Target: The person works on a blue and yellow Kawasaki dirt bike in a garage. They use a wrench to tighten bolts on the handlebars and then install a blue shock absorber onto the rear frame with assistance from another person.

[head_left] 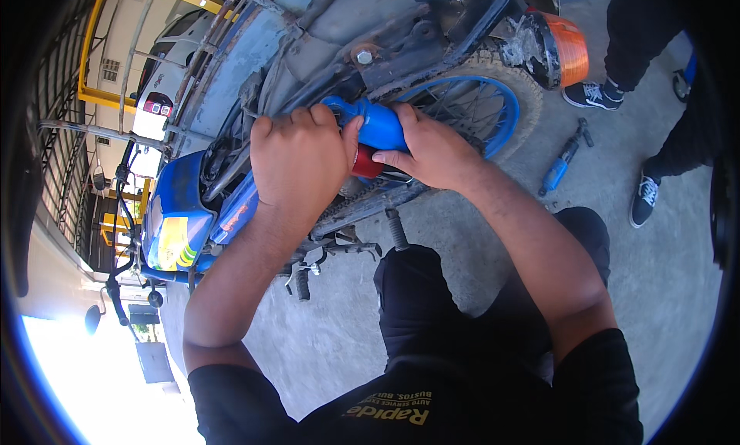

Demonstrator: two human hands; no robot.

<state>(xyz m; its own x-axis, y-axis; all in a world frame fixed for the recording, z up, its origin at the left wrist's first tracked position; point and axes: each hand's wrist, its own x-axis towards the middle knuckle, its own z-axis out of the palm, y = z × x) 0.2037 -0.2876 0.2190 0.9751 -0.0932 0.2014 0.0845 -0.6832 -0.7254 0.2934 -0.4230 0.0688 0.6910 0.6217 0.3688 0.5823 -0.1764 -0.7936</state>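
A blue shock absorber, with a red part at its lower side, lies against the side of a motorcycle. My left hand is closed at its left end, knuckles up and thumb along the blue body; what its curled fingers wrap is partly hidden. With thumb and fingers, my right hand grips the other end. Just above is a hex bolt head on the dark, worn frame. Behind my right hand shows the spoked rear wheel with a blue rim.
An orange turn-signal lamp juts out at the upper right. Another blue shock absorber lies on the concrete floor, near another person's dark shoes. A metal-railed sidecar adjoins the motorcycle; a footpeg sticks out by my knee.
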